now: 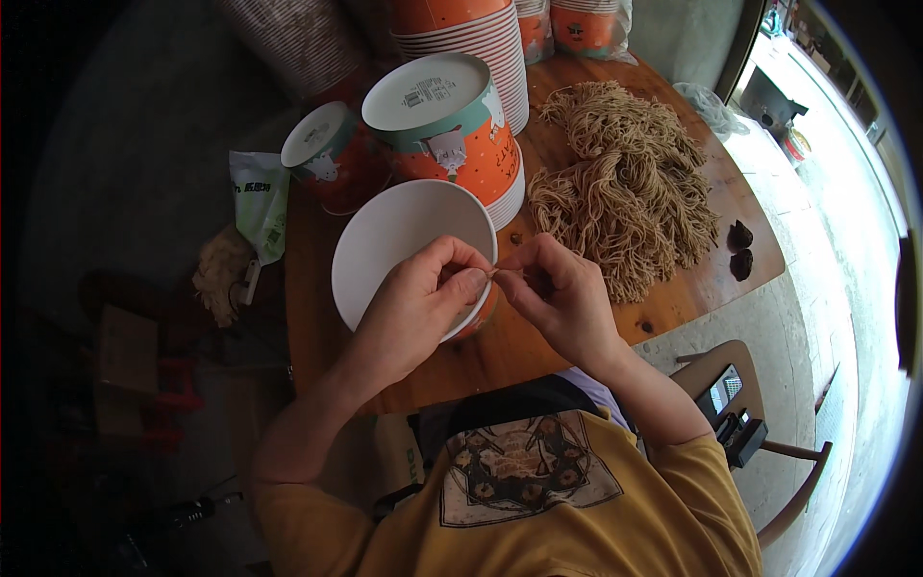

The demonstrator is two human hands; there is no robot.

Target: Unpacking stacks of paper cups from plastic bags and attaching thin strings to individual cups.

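My left hand (pixel 430 291) is closed in a pinch over the near right rim of an open paper bucket (pixel 385 236), white inside and orange outside. Fingertip to fingertip with it, my right hand (pixel 561 296) pinches too. Between them shows a tiny bit of a thin tan strand (pixel 492 273); most of it is hidden by the fingers. Right of the bucket lies a large loose heap of tan cord (pixel 630 192) on the wooden table (pixel 442 380). Behind the bucket, orange paper buckets (pixel 461 159) stand upside down in a stack.
A smaller upturned tub (pixel 332 159) sits at the left, near a green-white packet (pixel 260 207) and a pale glove (pixel 221 274). Two small dark pieces (pixel 740 250) lie by the right table edge. A chair (pixel 735 385) holds a phone (pixel 719 392). Bagged buckets (pixel 586 29) stand behind.
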